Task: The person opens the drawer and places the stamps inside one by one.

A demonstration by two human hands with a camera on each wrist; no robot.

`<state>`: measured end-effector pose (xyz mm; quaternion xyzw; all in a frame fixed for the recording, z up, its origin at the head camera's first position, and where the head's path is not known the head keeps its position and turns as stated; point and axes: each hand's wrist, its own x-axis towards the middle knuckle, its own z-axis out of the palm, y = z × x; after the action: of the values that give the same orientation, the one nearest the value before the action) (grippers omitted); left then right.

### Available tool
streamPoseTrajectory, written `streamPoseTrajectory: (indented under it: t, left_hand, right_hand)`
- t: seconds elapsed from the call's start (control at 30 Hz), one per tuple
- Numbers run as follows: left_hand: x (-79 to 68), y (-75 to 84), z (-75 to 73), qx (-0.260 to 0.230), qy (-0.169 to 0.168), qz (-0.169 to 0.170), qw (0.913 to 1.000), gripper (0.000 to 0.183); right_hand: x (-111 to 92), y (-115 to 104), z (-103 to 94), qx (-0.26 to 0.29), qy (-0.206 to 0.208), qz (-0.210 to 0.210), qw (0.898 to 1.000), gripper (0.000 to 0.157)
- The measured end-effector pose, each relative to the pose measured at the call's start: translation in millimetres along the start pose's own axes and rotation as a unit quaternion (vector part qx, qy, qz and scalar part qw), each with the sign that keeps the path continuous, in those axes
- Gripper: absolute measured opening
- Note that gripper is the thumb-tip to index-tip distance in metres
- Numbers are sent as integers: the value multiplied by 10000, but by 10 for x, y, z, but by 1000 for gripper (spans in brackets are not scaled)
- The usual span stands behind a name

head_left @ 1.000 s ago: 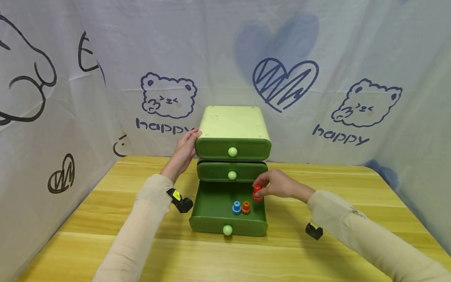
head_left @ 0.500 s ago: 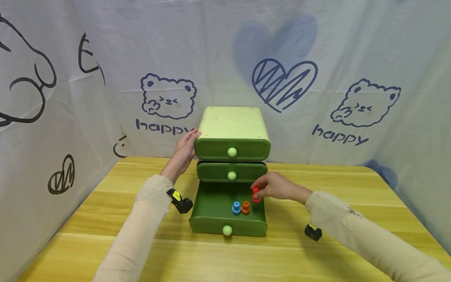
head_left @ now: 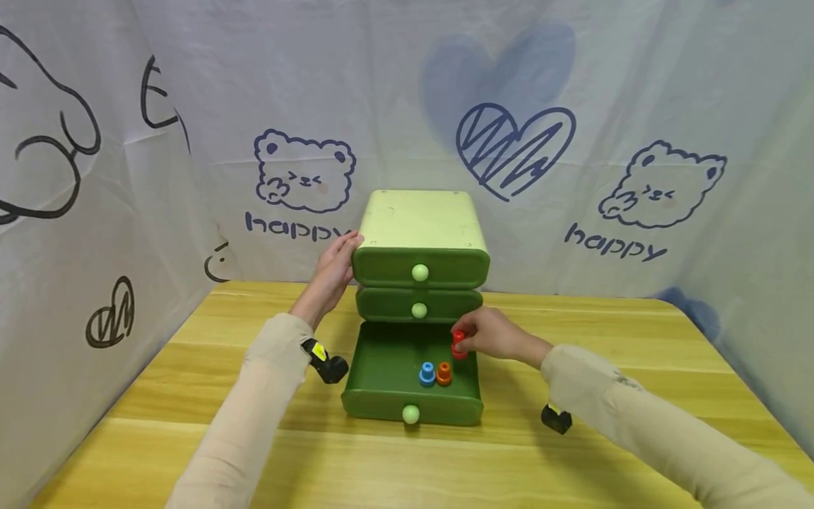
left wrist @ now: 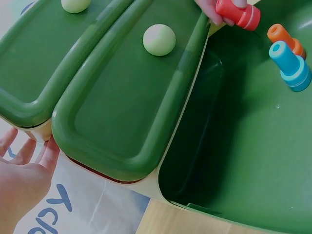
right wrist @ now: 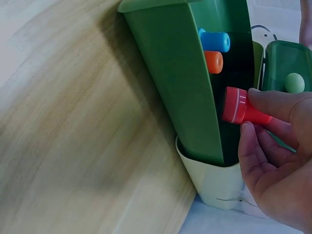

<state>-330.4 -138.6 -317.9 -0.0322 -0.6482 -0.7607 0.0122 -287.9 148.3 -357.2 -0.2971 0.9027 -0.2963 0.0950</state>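
Note:
A small cabinet (head_left: 422, 220) with a cream top and three green drawers stands on the table. Against its upper left side, my left hand (head_left: 332, 274) rests with straight fingers. The bottom drawer (head_left: 388, 360) is pulled out. Over its right part, my right hand (head_left: 499, 334) pinches a red toy stamp (head_left: 458, 346) between thumb and fingers, its wide base clearly seen in the right wrist view. A blue stamp (head_left: 427, 375) and an orange stamp (head_left: 444, 375) stand side by side in this drawer. The middle drawer (head_left: 388, 304) and top drawer (head_left: 388, 268) are in, with pale round knobs.
The wooden table (head_left: 572, 452) spreads around the cabinet. Behind it hangs a white cloth (head_left: 407, 106) printed with bears and hearts, and more cloth rises at both sides. A black wrist camera (head_left: 327, 364) sits on the left sleeve, another (head_left: 556, 418) on the right.
The middle drawer, slightly out before, has slid back in. My right hand has moved a little left and away from me with the red stamp. The left hand stays put.

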Motion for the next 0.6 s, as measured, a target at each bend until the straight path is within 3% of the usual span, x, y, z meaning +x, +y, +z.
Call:
streamPoseTrajectory:
  t: [0.33, 0.6]
  left_hand:
    - [20, 22, -19, 18, -45, 60, 10000, 63]
    - [9, 7, -10, -12, -34, 63, 10000, 63]
  right_hand:
    - [77, 39, 96, 274, -26, -118, 9996, 24]
    - [168, 56, 210, 108, -179, -173, 9996, 19]
